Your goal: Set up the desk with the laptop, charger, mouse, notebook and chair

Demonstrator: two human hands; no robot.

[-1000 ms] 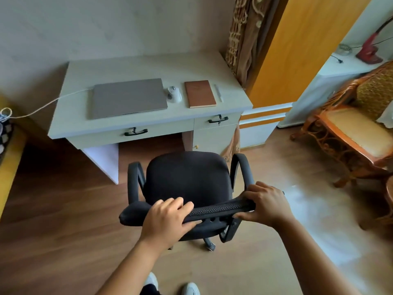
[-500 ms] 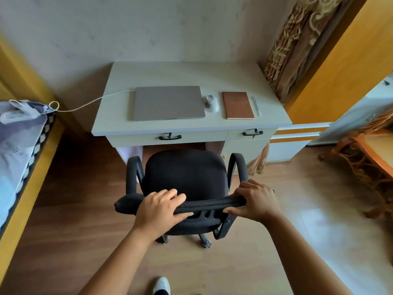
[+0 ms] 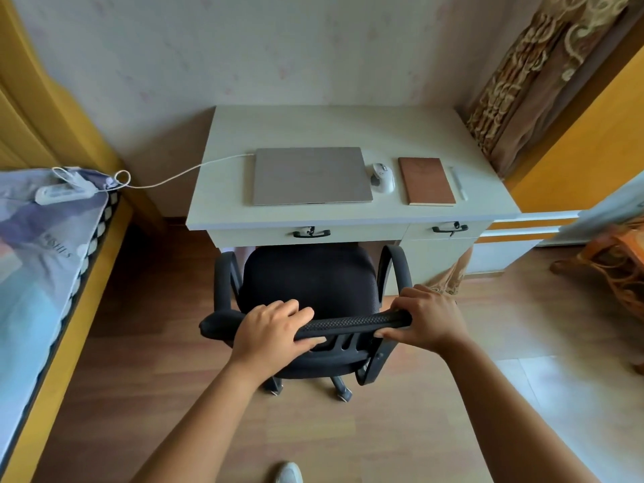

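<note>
While both hands grip the top edge of the backrest, the black chair (image 3: 310,284) stands on the wooden floor (image 3: 400,430) squarely in front of the desk (image 3: 327,130), its seat front just under the desk edge below the left drawer (image 3: 310,235). Left hand (image 3: 268,334): fingers curled over the top of the backrest, thumb underneath, clenched on it left of centre. Right hand (image 3: 427,317): wrapped round the right end of the same edge, fingers under, also closed on it. Both armrests visible, one each side of the seat; two casters show beneath.

On the desk, left to right in a row: grey laptop (image 3: 310,176), lid closed, lying flat; white mouse (image 3: 382,177) just beside its right edge; brown notebook (image 3: 426,181), closed, near the mouse but apart from it; a white pen (image 3: 459,183) just right of the notebook. A white charger cable (image 3: 181,172) runs from the laptop's back left corner off the desk to the bed (image 3: 41,259) on the left, ending at a white block (image 3: 61,194) lying on the bedding, probably the charger brick or a power strip; too blurred to tell which.

Right drawer (image 3: 449,230) shut, black handle. Curtain (image 3: 536,78) hangs behind the desk's right corner. One white shoe (image 3: 288,473) at the bottom edge of the view.
</note>
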